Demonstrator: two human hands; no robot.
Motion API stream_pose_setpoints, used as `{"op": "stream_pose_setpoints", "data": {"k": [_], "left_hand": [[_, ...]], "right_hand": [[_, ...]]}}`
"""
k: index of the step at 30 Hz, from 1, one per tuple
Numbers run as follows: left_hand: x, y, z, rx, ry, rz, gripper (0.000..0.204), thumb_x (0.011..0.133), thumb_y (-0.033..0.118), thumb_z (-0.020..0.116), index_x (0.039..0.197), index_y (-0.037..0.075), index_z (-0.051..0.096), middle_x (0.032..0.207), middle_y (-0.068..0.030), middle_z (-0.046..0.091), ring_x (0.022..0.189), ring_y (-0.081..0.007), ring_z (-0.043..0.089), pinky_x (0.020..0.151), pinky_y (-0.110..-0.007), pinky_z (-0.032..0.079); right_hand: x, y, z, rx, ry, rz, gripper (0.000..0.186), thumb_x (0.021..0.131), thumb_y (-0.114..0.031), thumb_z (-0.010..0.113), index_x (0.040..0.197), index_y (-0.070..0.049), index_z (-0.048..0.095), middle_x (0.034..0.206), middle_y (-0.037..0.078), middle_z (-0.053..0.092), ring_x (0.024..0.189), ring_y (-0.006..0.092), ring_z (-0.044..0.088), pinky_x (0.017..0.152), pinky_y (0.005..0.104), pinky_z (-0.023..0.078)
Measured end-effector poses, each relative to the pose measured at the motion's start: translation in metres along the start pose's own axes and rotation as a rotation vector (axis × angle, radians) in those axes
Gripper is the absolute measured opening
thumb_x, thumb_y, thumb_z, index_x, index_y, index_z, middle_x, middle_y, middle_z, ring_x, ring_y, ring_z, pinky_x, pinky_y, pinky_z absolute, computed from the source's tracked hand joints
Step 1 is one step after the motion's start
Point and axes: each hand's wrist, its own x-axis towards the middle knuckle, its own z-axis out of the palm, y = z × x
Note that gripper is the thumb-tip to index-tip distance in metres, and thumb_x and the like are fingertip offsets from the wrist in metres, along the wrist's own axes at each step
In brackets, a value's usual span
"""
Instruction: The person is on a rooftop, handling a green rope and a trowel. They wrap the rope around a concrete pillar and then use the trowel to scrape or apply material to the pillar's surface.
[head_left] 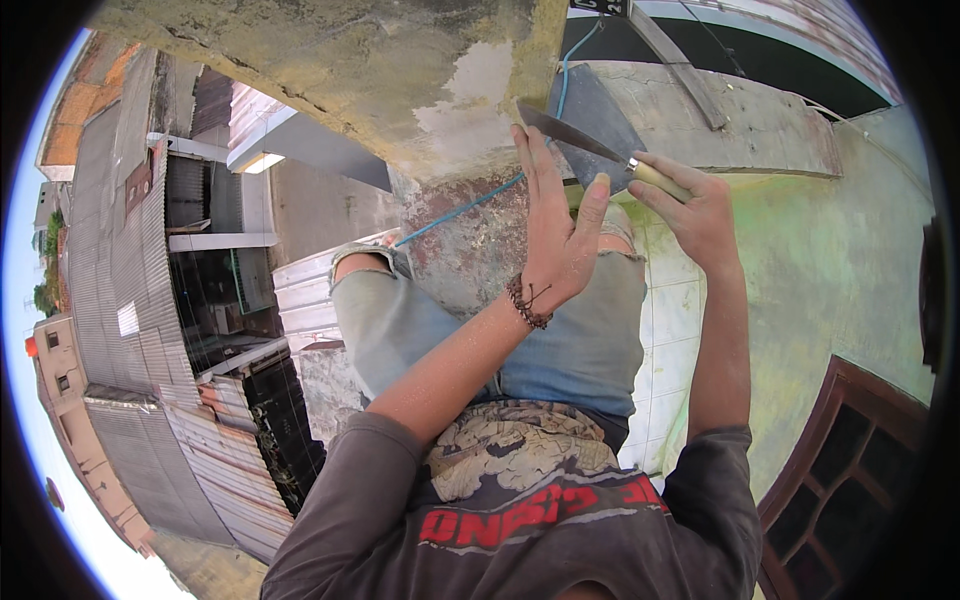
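My right hand (697,208) grips the pale handle of a putty knife (580,137). Its metal blade points left and up, toward the weathered concrete column (390,90), with its tip beside my left fingertips. My left hand (560,225) is held flat, fingers straight and thumb apart, nothing visible in it. Those fingers reach the column's lower right edge; whether they touch it I cannot tell. A pale smooth patch (468,95) covers part of the column face. Behind the blade is a dark grey flat sheet (605,115).
A blue cord (460,210) runs past the column's base and up behind my hands. My knees straddle a worn concrete ledge (465,250). On the right are a green wall (800,260) and a brown-framed window (845,470). Corrugated roofs (120,260) lie far below left.
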Motion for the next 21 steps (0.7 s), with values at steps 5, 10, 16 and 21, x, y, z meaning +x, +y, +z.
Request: {"op": "stream_pose_setpoints", "data": {"k": [5,10,16,21], "left_hand": [[0.011,-0.002,0.006,-0.003,0.064,-0.034,0.099,0.096,0.044,0.056,0.149,-0.008,-0.010,0.154,-0.0333,-0.019,0.147,-0.0436,-0.010,0.118,-0.047,0.009],[0.011,0.003,0.006,-0.106,-0.180,0.004,0.103,0.095,0.051,0.054,0.149,-0.009,-0.010,0.154,-0.0340,-0.018,0.147,-0.0395,-0.015,0.119,-0.045,0.003],[0.008,-0.015,-0.004,0.041,-0.014,-0.017,0.114,0.091,0.052,0.060,0.147,-0.006,-0.018,0.152,-0.0336,-0.025,0.146,-0.0401,-0.016,0.119,-0.047,0.007],[0.008,-0.006,0.002,0.019,-0.226,-0.009,0.116,0.090,0.052,0.062,0.147,-0.006,-0.020,0.152,-0.0325,-0.026,0.146,-0.0397,-0.016,0.119,-0.047,0.007]], "right_hand": [[0.016,-0.009,0.022,-0.083,-0.078,-0.063,0.034,0.083,-0.015,0.073,0.115,-0.004,0.070,0.096,0.012,0.074,0.084,0.0106,0.067,0.076,0.0276,0.053],[0.010,-0.002,0.008,-0.051,-0.035,-0.005,0.032,0.083,-0.013,0.072,0.114,-0.004,0.071,0.096,0.011,0.074,0.083,0.0107,0.067,0.076,0.0269,0.053],[0.022,-0.012,0.034,-0.145,-0.127,-0.082,0.032,0.083,-0.013,0.070,0.114,-0.004,0.070,0.095,0.010,0.074,0.080,0.0127,0.067,0.075,0.0270,0.052],[0.006,-0.002,0.000,0.069,-0.211,0.158,0.034,0.088,-0.018,0.068,0.118,-0.002,0.064,0.091,0.009,0.071,0.085,0.0128,0.063,0.078,0.0299,0.050]]}}
